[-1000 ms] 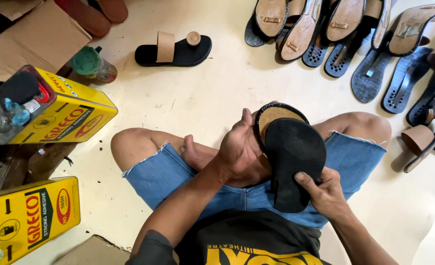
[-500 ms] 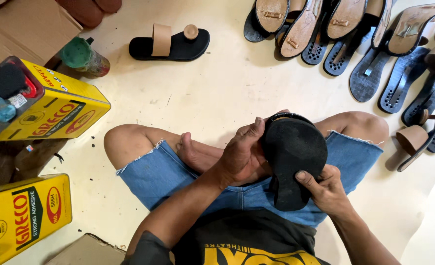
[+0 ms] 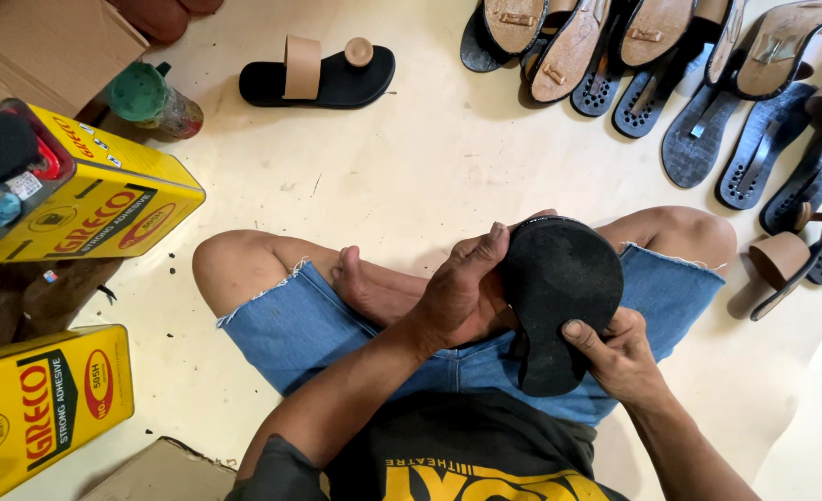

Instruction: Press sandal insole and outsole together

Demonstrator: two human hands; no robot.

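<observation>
Both hands' grip — left hand [image 3: 462, 297], right hand [image 3: 620, 353] (thumb on top) — holds black sole [image 3: 559, 288].

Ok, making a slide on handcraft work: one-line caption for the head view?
Seated cross-legged, left hand and right hand press a black sandal sole over the lap.

I sit cross-legged on the cream floor [image 3: 411, 176]. At eleven o'clock lies a finished black sandal [image 3: 318, 74]; at one, a heap of sandals and soles [image 3: 671, 74]; at nine, yellow adhesive tins [image 3: 105, 195]; at ten, a green-capped bottle [image 3: 151, 100].
</observation>
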